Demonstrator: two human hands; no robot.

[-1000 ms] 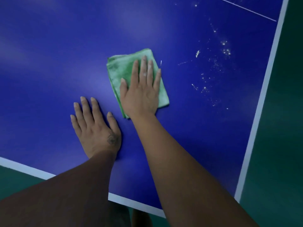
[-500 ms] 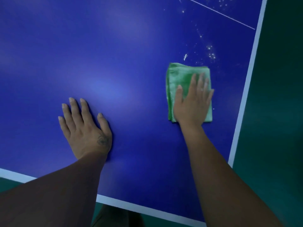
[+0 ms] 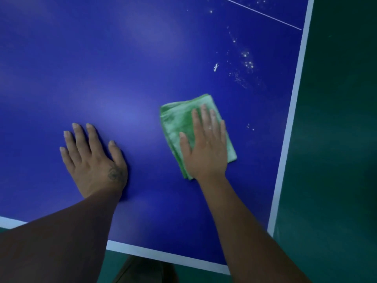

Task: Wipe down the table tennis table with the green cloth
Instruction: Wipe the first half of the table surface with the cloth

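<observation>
Pressing green cloth (image 3: 179, 123) flat under right hand (image 3: 206, 152) fingers (image 3: 204, 117)

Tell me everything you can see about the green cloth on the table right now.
The green cloth is a soft, fuzzy-looking rag folded into a rough rectangle, with layered edges showing along its left side. It lies flat on the blue table tennis table, turned slightly askew, near the white right sideline. The right hand presses flat on it, fingers spread, covering much of it. White specks lie beyond it, untouched.
</observation>
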